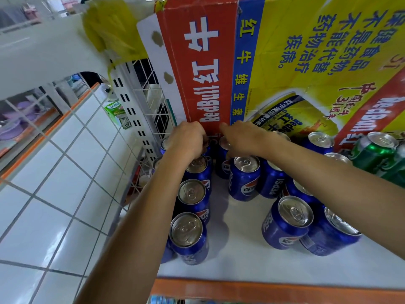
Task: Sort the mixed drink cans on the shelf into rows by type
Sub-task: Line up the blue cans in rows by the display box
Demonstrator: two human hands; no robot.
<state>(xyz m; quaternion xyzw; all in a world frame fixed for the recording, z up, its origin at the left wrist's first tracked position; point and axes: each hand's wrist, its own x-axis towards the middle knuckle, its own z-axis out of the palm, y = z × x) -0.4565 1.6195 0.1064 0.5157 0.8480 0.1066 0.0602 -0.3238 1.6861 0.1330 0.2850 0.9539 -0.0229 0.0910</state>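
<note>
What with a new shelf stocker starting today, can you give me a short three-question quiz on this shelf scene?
1. True or false: the left hand and the right hand each hold a Pepsi can at the back of the shelf, by the Red Bull carton.
2. Most cans here are: A) Pepsi cans B) orange soda cans C) cola cans in red.
3. Fill in: the green cans stand at the shelf's ___ end.
Key: 1 true; 2 A; 3 right.
</note>
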